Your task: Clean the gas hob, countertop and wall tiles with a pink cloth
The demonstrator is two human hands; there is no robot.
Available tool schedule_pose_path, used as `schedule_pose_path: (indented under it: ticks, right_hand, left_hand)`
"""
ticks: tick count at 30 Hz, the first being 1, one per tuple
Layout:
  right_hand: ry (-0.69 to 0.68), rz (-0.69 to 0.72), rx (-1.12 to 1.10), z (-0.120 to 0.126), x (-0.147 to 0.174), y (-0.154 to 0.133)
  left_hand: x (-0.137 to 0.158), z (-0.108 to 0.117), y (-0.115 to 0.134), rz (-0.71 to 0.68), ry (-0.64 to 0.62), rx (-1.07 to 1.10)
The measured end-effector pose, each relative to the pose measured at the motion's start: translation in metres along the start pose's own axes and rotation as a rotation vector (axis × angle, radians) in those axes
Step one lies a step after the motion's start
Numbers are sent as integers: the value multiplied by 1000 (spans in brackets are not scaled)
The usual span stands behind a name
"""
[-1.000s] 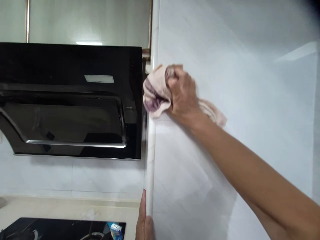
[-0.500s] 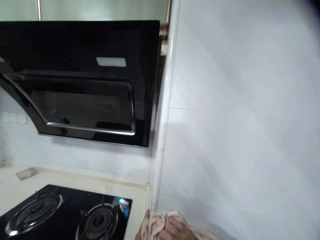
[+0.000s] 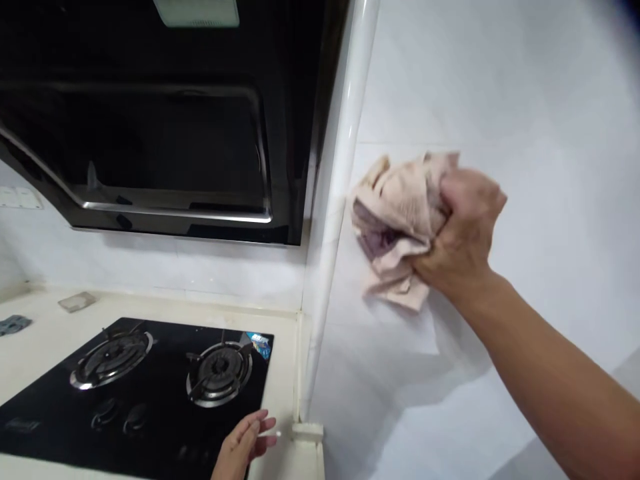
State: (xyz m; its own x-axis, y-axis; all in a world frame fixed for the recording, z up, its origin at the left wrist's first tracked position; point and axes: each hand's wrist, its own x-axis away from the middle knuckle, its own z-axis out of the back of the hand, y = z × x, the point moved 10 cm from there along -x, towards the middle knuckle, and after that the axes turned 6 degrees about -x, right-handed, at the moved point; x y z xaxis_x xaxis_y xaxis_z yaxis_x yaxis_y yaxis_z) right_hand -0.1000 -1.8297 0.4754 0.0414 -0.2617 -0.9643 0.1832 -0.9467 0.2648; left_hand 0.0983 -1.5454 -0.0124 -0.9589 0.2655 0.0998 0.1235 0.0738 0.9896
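My right hand (image 3: 465,230) is raised in front of the white wall and grips a crumpled beige-pink cloth (image 3: 403,207). Folds of the cloth stick out to the left of the fist, with a purplish patch showing and a corner hanging down. My left hand (image 3: 244,441) hovers low by the front right corner of the black gas stove (image 3: 165,413). Its fingers are loosely apart and I see nothing held in them. A small white spot shows just beside the fingertips; what it is I cannot tell.
Above the stove hangs a black range hood (image 3: 165,147). White rounded trim (image 3: 337,193) runs down the wall's edge to a pale counter corner (image 3: 307,432). On the counter lie a small flat rectangular piece (image 3: 77,302) and a grey-blue rag-like thing (image 3: 14,325).
My right hand has risen up the wall with the cloth, away from the trim. My left hand has come off the trim's edge to over the counter. The view has tilted down.
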Motion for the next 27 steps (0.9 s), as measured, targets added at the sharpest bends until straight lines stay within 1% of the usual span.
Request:
schedule_pose_path:
  ticks: [1, 2, 3, 4, 5, 6, 7, 8, 10, 11, 13, 15, 16, 18, 19, 21, 24, 25, 27]
  right_hand:
    - [64, 2, 40, -1, -6, -6]
    - [106, 46, 63, -5, -4, -18]
    - [130, 105, 65, -13, 6, -34]
    - [130, 174, 43, -24, 23, -52]
    - [126, 242, 2, -34, 47, -71]
    - [115, 297, -41, -44, 77, -89]
    - [118, 323, -89, -51, 109, -105]
    - [81, 323, -125, -60, 143, -119]
    - [-39, 298, -138, -79, 215, -144]
    - [-180, 305, -160, -94, 252, -157]
    - [-415, 318, -252, -114, 325, -179]
    - [-533, 290, -325, -121, 383, -189]
    - [-587, 263, -341, -124, 405, -190]
    - [-666, 190, -337, -127, 437, -185]
    - [-697, 149, -323, -126, 449, -179]
    - [-746, 79, -300, -119, 468, -162]
    - [-847, -78, -250, -95, 504, -117]
    - [-884, -159, -223, -82, 519, -96]
    - [-920, -384, -126, -49, 551, -48]
  left_hand:
    - [0, 1, -3, 5, 5, -20]
    - [1, 2, -5, 6, 13, -43]
    - [2, 3, -7, 6, 24, -67]
    - [4, 5, -9, 6, 37, -92]
    - [5, 6, -11, 9, 46, -120]
    - [7, 8, -13, 12, 50, -153]
    - [8, 9, -16, 13, 51, -192]
    - [9, 10, -20, 9, 49, -236]
    - [9, 12, -27, -34, 37, -341]
    - [8, 12, -31, -75, 33, -407]
    - [7, 10, -36, -212, 34, -574]
    - [10, 2, -37, -420, 24, -792]
    - [14, -5, -38, -538, 17, -910]
    - [22, -20, -42, -762, -1, -1141]
    - [26, -27, -45, -849, -2, -1246]
    - [30, -37, -52, -978, -15, -1429]
    - [33, -49, -61, -1084, -59, -1609]
    - [33, -51, -62, -1096, -72, -1641]
    - [33, -53, -63, -1090, -74, -1669]
